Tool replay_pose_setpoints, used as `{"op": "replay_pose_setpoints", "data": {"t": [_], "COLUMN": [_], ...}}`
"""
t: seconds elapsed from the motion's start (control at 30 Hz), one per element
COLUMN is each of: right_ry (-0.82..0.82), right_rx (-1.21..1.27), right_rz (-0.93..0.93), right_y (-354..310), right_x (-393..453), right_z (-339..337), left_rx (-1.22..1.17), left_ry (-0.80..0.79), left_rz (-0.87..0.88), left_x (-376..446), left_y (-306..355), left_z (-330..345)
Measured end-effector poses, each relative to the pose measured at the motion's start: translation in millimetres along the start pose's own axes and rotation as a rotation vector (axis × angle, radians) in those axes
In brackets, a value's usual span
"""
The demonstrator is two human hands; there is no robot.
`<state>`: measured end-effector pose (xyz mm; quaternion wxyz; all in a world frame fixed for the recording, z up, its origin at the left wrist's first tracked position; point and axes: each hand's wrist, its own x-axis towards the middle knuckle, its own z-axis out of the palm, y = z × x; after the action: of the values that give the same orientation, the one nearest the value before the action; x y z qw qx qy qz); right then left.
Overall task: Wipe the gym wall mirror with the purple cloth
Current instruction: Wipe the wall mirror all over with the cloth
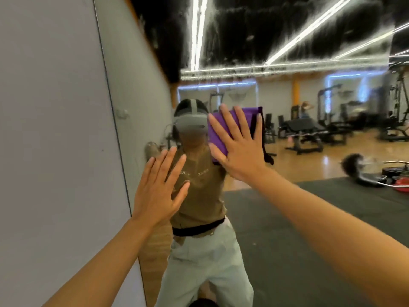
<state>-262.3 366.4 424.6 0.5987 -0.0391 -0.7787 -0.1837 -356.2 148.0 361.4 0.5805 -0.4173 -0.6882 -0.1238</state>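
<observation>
Mirror [287, 207] reflecting gym under right hand [238, 149], cloth [218, 131].

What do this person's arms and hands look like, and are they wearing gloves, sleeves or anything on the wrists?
Both arms are bare right up to the picture's lower edge: no sleeves show on them. The left hand and right hand wear no gloves, and no rings, watch or wristbands are visible. The mirror reflects a brown short-sleeved top with pale lettering, light trousers and a dark waistband.

Purple cloth [218, 131] pressed flat against mirror [287, 207].
</observation>
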Motion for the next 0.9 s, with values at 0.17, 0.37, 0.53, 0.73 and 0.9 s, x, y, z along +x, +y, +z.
{"op": "replay_pose_setpoints", "data": {"t": [0.17, 0.37, 0.53, 0.73, 0.9], "right_ry": [0.05, 0.047, -0.154, -0.162, -0.064], "right_rx": [0.011, -0.01, -0.1, -0.09, -0.028], "right_rz": [0.148, 0.111, 0.026, -0.004, 0.061], "right_y": [-5.6, -50.2, -73.5, -60.7, -51.8], "right_x": [46.0, -89.8, -196.8, -159.5, -20.3], "right_z": [-6.0, 22.9, 37.0, 25.8, 7.0], "left_rx": [0.014, -0.01, -0.025, 0.017, -0.011], "left_ry": [0.066, 0.129, 0.121, 0.182, 0.194], "left_rz": [-0.022, -0.083, -0.162, -0.115, -0.12], "left_x": [-8.5, -18.6, -38.1, -49.7, -49.4], "left_y": [-14.2, -23.7, -24.0, -24.1, -25.5], "left_z": [-0.2, 4.3, 12.2, 29.0, 29.9]}}
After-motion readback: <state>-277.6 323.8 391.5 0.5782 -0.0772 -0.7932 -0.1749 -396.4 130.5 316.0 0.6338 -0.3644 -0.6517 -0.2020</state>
